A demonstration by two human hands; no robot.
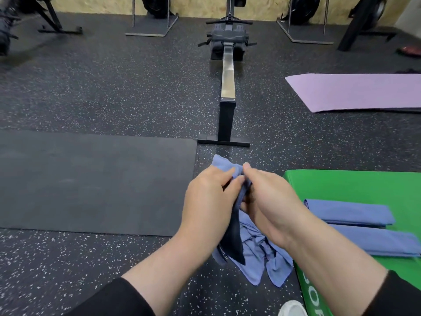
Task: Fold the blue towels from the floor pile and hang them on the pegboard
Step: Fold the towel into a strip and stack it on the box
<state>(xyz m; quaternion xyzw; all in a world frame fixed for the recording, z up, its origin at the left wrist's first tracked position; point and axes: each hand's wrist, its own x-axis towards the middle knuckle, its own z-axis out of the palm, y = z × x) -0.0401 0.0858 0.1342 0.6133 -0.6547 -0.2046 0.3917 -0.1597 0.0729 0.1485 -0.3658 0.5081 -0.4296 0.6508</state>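
A blue towel [219, 165] hangs bunched between my two hands above the floor. My left hand [209, 197] and my right hand [268, 197] both pinch its top edge close together, fingertips almost touching. Its lower part drops in dark folds between my wrists. Under it, a loose heap of blue towels [259, 258] lies crumpled on the speckled floor. Two folded blue towels [348, 212] [382, 241] lie side by side on a green block [355, 183] at the right. No pegboard is in view.
A black mat [91, 181] covers the floor to the left. A rowing machine [227, 87] stretches away straight ahead, its foot just beyond the towel. A purple mat [355, 92] lies at the far right. Stands and other gym equipment line the back wall.
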